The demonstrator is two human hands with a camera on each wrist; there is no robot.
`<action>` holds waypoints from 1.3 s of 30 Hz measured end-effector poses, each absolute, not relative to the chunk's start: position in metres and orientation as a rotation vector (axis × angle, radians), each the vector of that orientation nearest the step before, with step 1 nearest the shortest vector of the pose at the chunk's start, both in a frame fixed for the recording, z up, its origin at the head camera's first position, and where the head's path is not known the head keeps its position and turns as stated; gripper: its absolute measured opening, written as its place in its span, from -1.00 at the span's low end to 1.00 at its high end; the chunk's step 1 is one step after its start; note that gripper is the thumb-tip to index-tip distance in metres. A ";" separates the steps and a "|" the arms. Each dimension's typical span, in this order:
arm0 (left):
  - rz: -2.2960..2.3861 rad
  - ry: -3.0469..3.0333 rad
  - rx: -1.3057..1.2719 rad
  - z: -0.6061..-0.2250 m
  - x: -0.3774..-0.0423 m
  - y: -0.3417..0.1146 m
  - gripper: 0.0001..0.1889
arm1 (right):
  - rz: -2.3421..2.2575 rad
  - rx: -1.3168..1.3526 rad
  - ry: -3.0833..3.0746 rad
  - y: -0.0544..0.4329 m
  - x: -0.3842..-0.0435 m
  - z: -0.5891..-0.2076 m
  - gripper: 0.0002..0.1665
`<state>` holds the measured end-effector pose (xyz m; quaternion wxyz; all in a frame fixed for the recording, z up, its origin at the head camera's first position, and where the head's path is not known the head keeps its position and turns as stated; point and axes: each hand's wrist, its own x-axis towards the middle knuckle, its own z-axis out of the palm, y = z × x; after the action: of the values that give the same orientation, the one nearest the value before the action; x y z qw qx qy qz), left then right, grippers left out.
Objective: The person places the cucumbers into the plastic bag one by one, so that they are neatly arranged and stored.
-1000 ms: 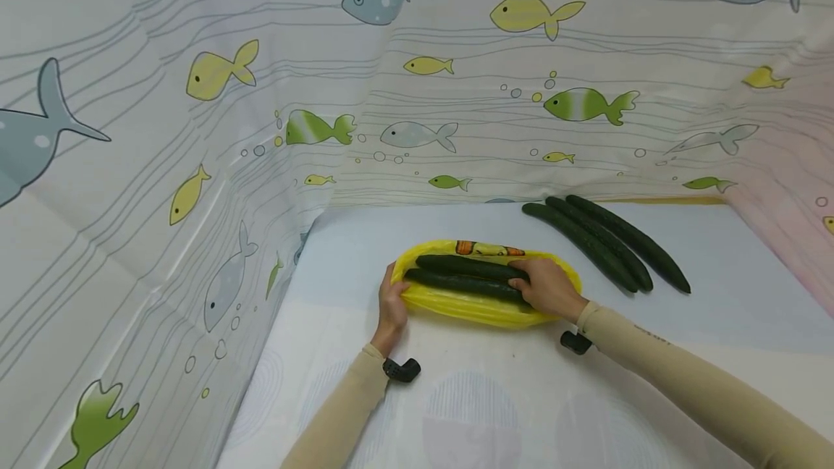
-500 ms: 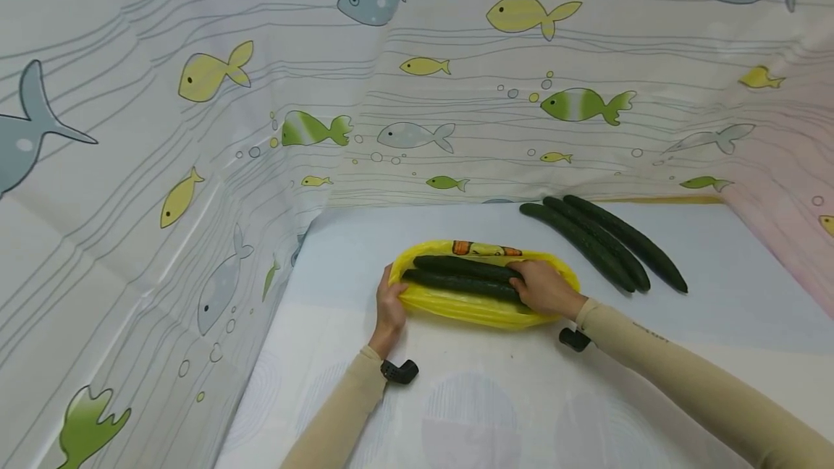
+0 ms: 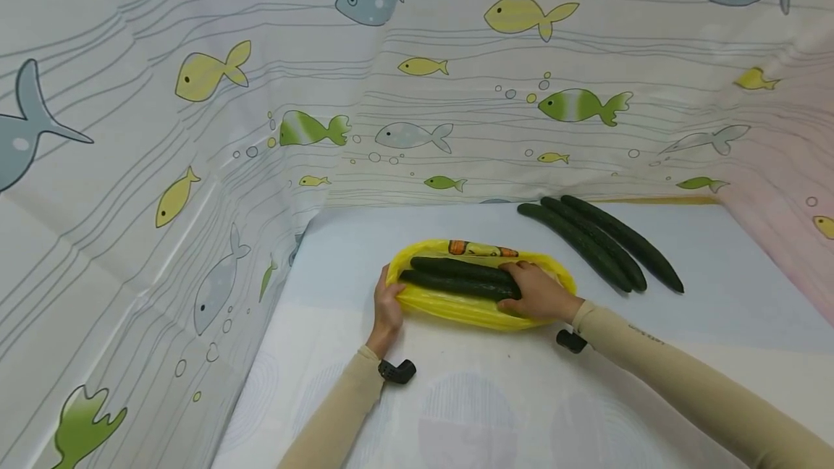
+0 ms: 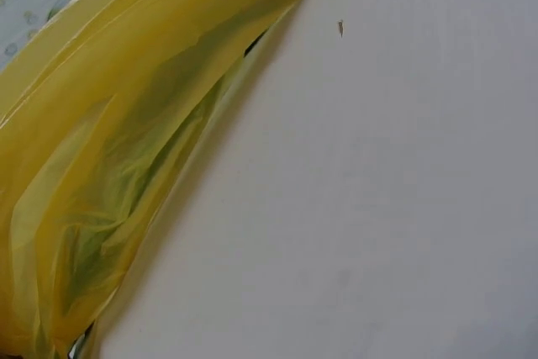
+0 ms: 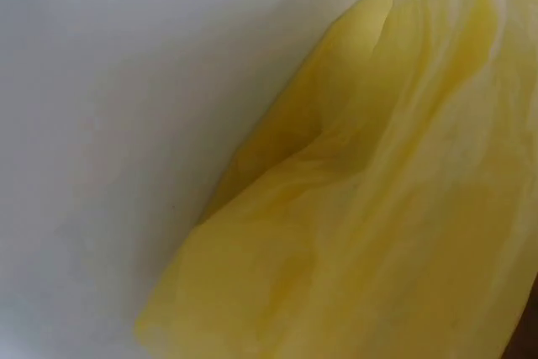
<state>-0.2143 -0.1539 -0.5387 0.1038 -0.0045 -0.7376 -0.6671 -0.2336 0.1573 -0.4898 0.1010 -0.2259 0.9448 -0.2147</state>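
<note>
White tabletop nearest. My left grip holds the yellow bag by its left rim. Two cucumbers lie side by side inside it; my right grip is spread wide at their right ends. Three loose cucumbers sit far right on the tabletop, fish-print sheet at the far side.

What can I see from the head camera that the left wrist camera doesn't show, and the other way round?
Of the two, only the head view plainly shows the left hand, the right hand, two cucumbers inside the open yellow bag, and three loose cucumbers apart from it.

Only the left wrist view shows the bag's side up close, with darker greenish patches visible through the plastic.

Both show the bag on the pale surface and, it seems, the same tiny speck.
</note>
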 end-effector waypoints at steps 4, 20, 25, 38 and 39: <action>-1.985 -2.179 -0.026 -0.538 -0.214 -0.154 -0.37 | -0.607 -0.653 2.786 0.156 -0.232 -0.487 -0.01; -2.002 -2.150 -0.035 -0.539 -0.213 -0.153 -0.36 | -0.480 -0.717 2.821 0.152 -0.232 -0.483 -0.13; -2.002 -2.148 -0.031 -0.539 -0.213 -0.154 -0.37 | -0.462 -0.706 2.808 0.149 -0.232 -0.479 -0.16; -2.029 -2.147 -0.022 -0.540 -0.215 -0.156 -0.36 | -0.383 -0.642 2.822 0.148 -0.237 -0.479 -0.20; -2.030 -2.149 -0.020 -0.540 -0.215 -0.155 -0.36 | -0.384 -0.629 2.821 0.148 -0.237 -0.480 -0.19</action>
<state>-0.2148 -0.1555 -0.5396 0.0926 -0.0068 -0.7238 -0.6838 -0.2367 0.1482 -0.4798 0.1125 -0.2143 0.9614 -0.1309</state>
